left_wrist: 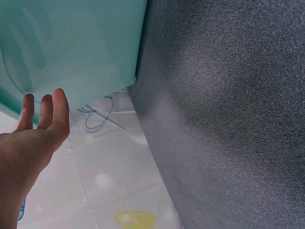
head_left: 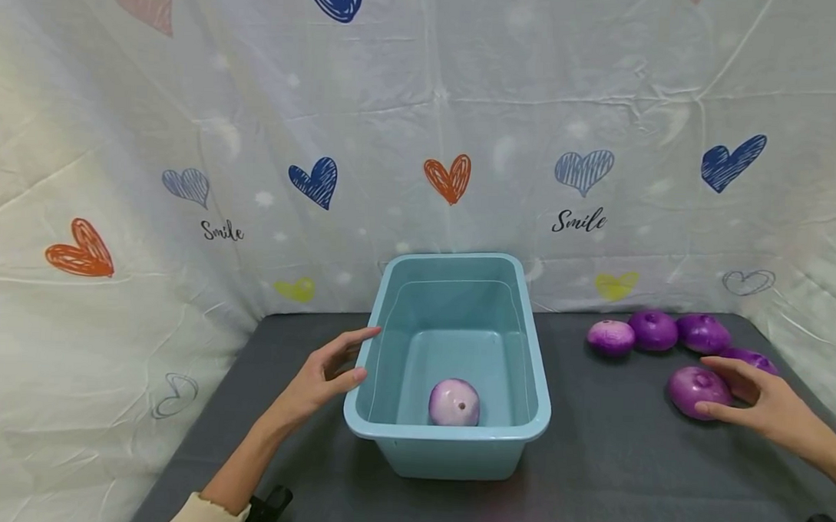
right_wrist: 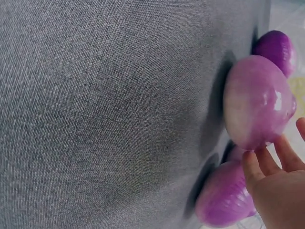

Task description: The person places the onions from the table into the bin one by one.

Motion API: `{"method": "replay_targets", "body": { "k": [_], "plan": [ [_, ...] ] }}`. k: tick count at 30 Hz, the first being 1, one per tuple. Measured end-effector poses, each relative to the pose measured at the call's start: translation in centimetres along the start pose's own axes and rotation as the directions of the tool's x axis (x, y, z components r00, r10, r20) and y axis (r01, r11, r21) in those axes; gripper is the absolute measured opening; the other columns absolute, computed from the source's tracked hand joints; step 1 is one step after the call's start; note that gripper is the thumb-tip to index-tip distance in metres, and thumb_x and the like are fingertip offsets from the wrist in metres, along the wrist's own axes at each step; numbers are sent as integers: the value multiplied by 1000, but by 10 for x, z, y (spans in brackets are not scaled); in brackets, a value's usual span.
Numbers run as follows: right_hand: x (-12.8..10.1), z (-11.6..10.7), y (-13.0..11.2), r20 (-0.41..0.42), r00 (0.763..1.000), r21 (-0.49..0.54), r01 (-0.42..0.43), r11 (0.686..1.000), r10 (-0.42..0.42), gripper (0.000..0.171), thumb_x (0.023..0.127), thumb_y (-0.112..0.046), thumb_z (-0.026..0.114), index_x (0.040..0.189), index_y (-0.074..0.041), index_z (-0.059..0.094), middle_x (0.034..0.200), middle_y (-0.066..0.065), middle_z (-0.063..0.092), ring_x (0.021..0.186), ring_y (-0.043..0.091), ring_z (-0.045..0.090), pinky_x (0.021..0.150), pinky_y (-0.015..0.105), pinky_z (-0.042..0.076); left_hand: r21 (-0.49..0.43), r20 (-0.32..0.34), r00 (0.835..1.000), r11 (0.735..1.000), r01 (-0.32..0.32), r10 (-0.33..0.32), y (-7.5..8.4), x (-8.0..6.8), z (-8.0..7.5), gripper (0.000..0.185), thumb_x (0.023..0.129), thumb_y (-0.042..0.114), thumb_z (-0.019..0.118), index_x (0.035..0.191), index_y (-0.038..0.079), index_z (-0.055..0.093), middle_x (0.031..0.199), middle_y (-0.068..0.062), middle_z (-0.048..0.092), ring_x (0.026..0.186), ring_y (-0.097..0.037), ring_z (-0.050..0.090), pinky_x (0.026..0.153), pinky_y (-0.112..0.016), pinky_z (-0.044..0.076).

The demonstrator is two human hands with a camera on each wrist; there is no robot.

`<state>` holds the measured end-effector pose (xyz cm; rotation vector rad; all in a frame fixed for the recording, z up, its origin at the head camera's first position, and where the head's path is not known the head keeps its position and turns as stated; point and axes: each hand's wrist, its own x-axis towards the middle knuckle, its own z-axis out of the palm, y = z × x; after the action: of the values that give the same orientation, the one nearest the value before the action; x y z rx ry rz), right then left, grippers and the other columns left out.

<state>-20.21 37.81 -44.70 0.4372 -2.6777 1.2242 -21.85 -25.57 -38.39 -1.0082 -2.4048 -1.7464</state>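
Note:
A light blue plastic tub (head_left: 453, 454) stands on the dark grey cloth, with one pale purple onion (head_left: 453, 403) inside near its front wall. My left hand (head_left: 324, 373) is beside the tub's left rim, thumb and fingers spread and relaxed. In the left wrist view, the fingers (left_wrist: 60, 107) stretch towards the tub's wall; contact is unclear. On the right, my right hand (head_left: 766, 400) reaches around a purple onion (head_left: 697, 391), thumb in front and fingers behind. The right wrist view has its extended fingertips (right_wrist: 281, 143) at the edge of that onion, which rests on the cloth.
Behind the right hand lie several more purple onions, among them a paler one (head_left: 611, 338), a dark one (head_left: 654, 331) and another (head_left: 703, 333). A white curtain (head_left: 395, 122) printed with hearts hangs behind the table. The grey cloth (head_left: 611, 467) covers the tabletop.

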Motion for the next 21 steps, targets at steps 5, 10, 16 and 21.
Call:
{"method": "replay_targets", "body": {
  "k": [5,10,16,21],
  "plan": [
    [5,2,1,45,998,-17,-34,999,35,71,88,-17,83,143,10,47,139,31,48,116,-10,47,82,5,40,0,-2,1000,1000,3,-3,0,1,1,54,102,3,57,154,10,44,154,-13,43,136,-41,44,104,-36,43],
    [9,6,3,87,994,-30,-68,997,71,72,88,-18,83,144,8,47,139,33,48,110,-6,51,78,13,47,-2,0,1000,1000,5,-5,-1,1,1,54,102,3,57,154,10,44,154,-13,43,135,-39,45,103,-37,44],
    [12,8,7,106,994,-10,-12,1000,13,69,86,-11,84,143,8,49,137,32,51,108,-17,43,79,12,46,-7,-1,1000,1000,20,-20,-3,1,1,54,102,4,58,154,11,45,154,-12,44,135,-37,47,102,-37,45],
    [14,11,11,120,991,37,57,998,-61,69,83,-7,85,140,9,50,135,20,54,110,-13,47,80,14,47,-5,-5,1000,1000,11,-11,-2,1,1,54,102,4,57,154,11,45,154,-14,43,135,-40,45,102,-37,45]
  ]
}}
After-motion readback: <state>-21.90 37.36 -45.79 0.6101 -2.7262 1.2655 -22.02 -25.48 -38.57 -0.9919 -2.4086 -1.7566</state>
